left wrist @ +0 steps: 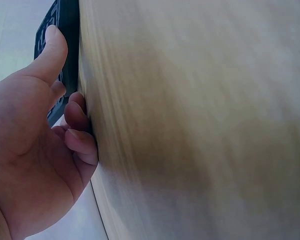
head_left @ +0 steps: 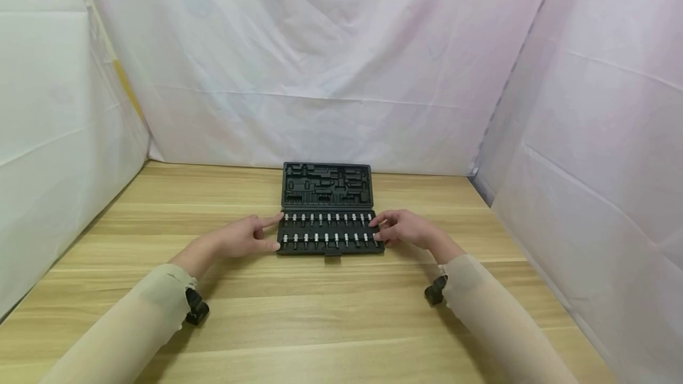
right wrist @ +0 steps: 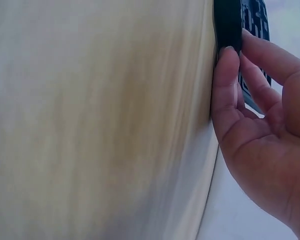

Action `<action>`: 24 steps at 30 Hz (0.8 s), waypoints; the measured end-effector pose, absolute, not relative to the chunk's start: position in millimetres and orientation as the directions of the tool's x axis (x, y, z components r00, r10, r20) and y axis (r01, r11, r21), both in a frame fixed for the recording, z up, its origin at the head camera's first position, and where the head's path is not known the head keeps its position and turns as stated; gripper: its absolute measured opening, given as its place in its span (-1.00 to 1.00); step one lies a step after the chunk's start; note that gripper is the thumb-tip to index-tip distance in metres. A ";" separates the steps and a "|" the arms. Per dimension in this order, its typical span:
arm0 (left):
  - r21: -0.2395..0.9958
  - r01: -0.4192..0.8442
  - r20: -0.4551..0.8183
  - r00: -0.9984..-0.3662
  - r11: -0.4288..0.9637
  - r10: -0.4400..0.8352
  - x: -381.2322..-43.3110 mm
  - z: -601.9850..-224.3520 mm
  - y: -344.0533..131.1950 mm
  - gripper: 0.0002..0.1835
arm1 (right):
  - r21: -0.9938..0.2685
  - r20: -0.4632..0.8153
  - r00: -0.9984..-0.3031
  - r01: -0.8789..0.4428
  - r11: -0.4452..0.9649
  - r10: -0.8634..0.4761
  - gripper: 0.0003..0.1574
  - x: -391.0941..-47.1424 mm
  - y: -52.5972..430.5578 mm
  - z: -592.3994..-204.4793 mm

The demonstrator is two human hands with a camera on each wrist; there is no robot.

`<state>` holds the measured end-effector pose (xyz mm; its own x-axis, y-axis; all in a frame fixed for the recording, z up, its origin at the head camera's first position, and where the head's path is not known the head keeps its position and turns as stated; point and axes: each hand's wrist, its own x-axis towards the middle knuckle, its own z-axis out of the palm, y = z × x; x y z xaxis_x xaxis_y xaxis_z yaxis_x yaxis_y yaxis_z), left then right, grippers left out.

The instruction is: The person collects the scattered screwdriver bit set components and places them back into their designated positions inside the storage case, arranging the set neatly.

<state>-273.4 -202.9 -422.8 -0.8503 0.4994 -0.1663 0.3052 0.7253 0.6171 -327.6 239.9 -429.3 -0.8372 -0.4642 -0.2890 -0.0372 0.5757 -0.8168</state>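
A black plastic tool case (head_left: pixel 333 249) lies open on the table, its lid (head_left: pixel 326 185) leaning back, with moulded recesses inside. Two rows of silver-and-dark bit sockets (head_left: pixel 326 238) fill the lower half. At the case's left end, my left hand (head_left: pixel 240 237) touches the edge with a straight index finger and thumb (left wrist: pixel 52 52); its other fingers curl beside the case near the tabletop. My right hand (head_left: pixel 408 230) pinches the right end, thumb (right wrist: pixel 270 52) on the top rim and a finger (right wrist: pixel 226 75) against the side wall.
The wood-grain table (head_left: pixel 320 325) extends around the case. White cloth sheets (head_left: pixel 320 64) hang behind the table and along both sides. A small black wrist device (head_left: pixel 196 308) sits at the left sleeve cuff, and another black device (head_left: pixel 436 290) at the right cuff.
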 end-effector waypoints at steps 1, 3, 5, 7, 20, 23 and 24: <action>0.616 0.306 -0.167 -0.850 0.725 0.500 -273.4 -423.0 -203.1 -0.02 | -0.816 -0.289 -0.836 -0.040 0.576 -0.467 -0.55 -327.7 240.4 -429.1; 0.619 0.303 -0.170 -0.849 0.724 0.501 -273.6 -423.3 -203.3 -0.02 | -0.815 -0.288 -0.834 -0.044 0.577 -0.470 -0.56 -328.1 241.3 -428.4; 0.623 0.309 -0.167 -0.845 0.718 0.508 -274.3 -423.8 -203.1 -0.03 | -0.816 -0.291 -0.837 -0.036 0.577 -0.464 -0.58 -328.9 242.6 -427.0; 0.631 0.310 -0.166 -0.842 0.712 0.514 -274.8 -423.8 -203.3 -0.03 | -0.819 -0.291 -0.841 -0.027 0.573 -0.457 -0.59 -330.2 244.4 -425.1; 0.638 0.297 -0.173 -0.844 0.711 0.508 -272.8 -421.6 -204.5 -0.02 | -0.901 -0.124 -0.960 0.003 0.435 -0.251 -0.27 -373.4 230.8 -412.8; 0.626 0.297 -0.174 -0.848 0.721 0.501 -273.0 -421.7 -204.5 -0.02 | -0.920 -0.120 -0.971 0.029 0.392 -0.209 -0.22 -385.0 221.3 -412.0; 0.624 0.301 -0.173 -0.847 0.721 0.503 -273.1 -421.7 -204.3 -0.03 | -0.928 -0.121 -0.972 0.039 0.371 -0.201 -0.21 -388.2 218.5 -412.0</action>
<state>-273.1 -204.3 -421.7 -0.8470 0.5027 -0.1727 0.3010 0.7214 0.6237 -388.2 218.5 -412.0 -0.9722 -0.2007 -0.1210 0.0388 0.3714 -0.9277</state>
